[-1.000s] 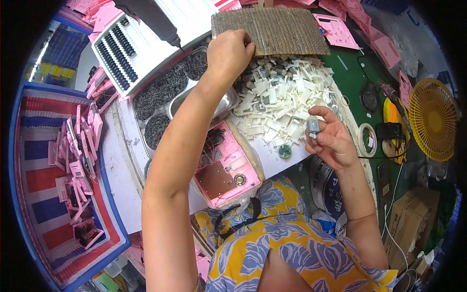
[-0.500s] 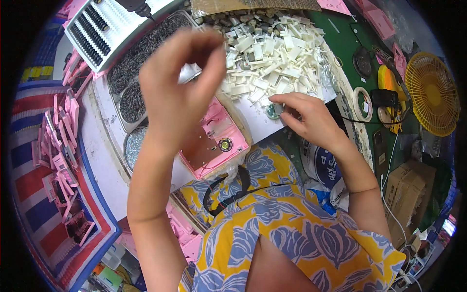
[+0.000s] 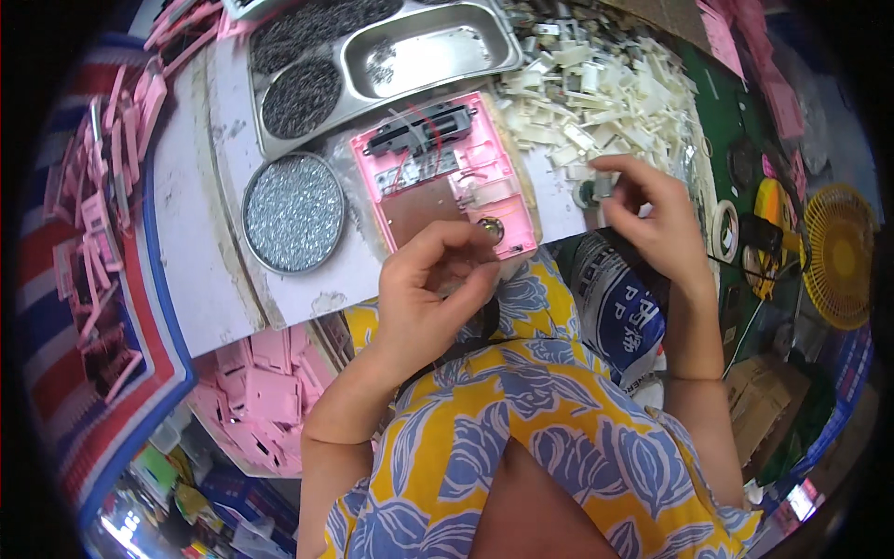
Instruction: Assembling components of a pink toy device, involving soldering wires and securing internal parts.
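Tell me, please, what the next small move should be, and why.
I would probably bring the right hand, with the small grey part in its grip, left toward the pink case. That part is held apart from the case, near the white pieces, while the case lies open with the left hand at its near edge.

Small grey motor (image 3: 603, 187) in right hand (image 3: 657, 212), open pink casing (image 3: 478, 162) lying flat
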Tool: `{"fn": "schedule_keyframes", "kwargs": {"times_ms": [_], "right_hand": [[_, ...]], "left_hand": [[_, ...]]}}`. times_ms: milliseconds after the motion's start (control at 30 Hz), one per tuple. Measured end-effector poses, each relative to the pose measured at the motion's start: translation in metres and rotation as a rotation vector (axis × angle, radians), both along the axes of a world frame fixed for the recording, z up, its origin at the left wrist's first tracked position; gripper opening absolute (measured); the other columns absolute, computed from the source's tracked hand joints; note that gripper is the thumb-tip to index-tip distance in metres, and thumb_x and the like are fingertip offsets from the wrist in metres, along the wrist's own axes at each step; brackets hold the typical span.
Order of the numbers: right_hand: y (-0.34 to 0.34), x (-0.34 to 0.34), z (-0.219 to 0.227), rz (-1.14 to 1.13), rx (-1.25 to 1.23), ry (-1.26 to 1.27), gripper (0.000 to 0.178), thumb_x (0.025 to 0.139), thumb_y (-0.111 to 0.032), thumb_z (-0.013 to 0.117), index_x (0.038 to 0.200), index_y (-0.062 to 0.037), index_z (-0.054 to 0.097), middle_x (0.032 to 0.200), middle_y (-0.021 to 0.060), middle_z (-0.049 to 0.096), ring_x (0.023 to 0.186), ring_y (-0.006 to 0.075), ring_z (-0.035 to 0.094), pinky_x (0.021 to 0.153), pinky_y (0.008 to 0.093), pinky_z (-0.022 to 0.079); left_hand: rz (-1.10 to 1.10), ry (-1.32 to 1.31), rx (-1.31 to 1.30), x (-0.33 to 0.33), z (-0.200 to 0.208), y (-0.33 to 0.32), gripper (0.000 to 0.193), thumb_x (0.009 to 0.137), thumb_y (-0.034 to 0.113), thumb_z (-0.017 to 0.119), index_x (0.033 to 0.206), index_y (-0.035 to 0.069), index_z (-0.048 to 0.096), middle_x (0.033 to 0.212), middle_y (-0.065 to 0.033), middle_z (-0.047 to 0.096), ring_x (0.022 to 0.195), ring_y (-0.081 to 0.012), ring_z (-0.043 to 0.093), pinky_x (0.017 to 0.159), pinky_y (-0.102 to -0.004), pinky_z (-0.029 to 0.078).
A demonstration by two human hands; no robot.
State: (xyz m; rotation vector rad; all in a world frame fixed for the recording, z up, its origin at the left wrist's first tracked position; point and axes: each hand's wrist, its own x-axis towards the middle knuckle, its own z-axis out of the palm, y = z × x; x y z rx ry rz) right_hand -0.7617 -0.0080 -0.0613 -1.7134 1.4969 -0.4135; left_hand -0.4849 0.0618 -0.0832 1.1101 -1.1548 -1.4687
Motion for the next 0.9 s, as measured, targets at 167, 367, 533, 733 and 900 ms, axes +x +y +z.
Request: {"fn": "schedule_keyframes", "kwargs": {"times_ms": [167, 367, 533, 733, 900], "right_hand": [[0.031, 0.057, 0.004, -0.007, 0.16, -0.788, 0.042, 0.087, 0.001, 0.072, 0.128, 0.001, 0.061, 0.09, -0.0012, 0.061, 0.077, 0.0047, 0.055, 0.07, 0.0202, 0.045], [0.031, 0.073, -0.011, -0.013, 0.364, -0.995, 0.045, 0.089, 0.005, 0.069, 0.132, 0.0026, 0.056, 0.092, -0.0009, 0.059, 0.082, 0.0033, 0.056, 0.073, 0.0187, 0.046], [0.028, 0.069, -0.01, 0.041, 0.396, -0.89, 0.044, 0.09, 0.004, 0.069, 0.131, 0.0007, 0.057, 0.096, 0.0002, 0.062, 0.079, 0.0037, 0.057, 0.072, 0.0194, 0.046], [0.035, 0.072, -0.013, 0.17, -0.047, -0.557, 0.052, 0.086, -0.001, 0.075, 0.134, -0.0015, 0.057, 0.102, 0.0047, 0.067, 0.08, 0.0079, 0.061, 0.072, 0.0228, 0.05], [0.029, 0.077, 0.0, 0.12, -0.096, -0.517, 0.048, 0.085, -0.011, 0.08, 0.128, -0.0023, 0.061, 0.092, 0.0059, 0.068, 0.075, 0.0088, 0.059, 0.067, 0.0236, 0.049]], "left_hand": [[0.014, 0.039, 0.031, -0.004, -0.005, 0.004, 0.042, 0.089, -0.009, 0.067, 0.127, 0.002, 0.052, 0.107, -0.0057, 0.064, 0.099, -0.0108, 0.066, 0.083, -0.0236, 0.055], [-0.03, 0.036, 0.024, -0.002, -0.006, 0.001, 0.049, 0.089, -0.01, 0.067, 0.131, 0.003, 0.046, 0.106, -0.0073, 0.064, 0.097, -0.0107, 0.064, 0.081, -0.0232, 0.054], [-0.044, -0.013, 0.0, -0.002, -0.009, 0.001, 0.05, 0.089, -0.011, 0.067, 0.132, 0.003, 0.045, 0.107, -0.0079, 0.064, 0.098, -0.0109, 0.064, 0.081, -0.0234, 0.054], [-0.008, -0.03, -0.063, -0.002, -0.008, 0.004, 0.05, 0.088, -0.01, 0.068, 0.131, 0.003, 0.046, 0.108, -0.0081, 0.064, 0.098, -0.0134, 0.065, 0.083, -0.0257, 0.055], [0.109, -0.445, -0.56, 0.001, -0.009, 0.001, 0.038, 0.079, -0.009, 0.074, 0.111, 0.004, 0.061, 0.094, -0.0106, 0.068, 0.081, -0.0259, 0.07, 0.07, -0.0351, 0.056]]}}
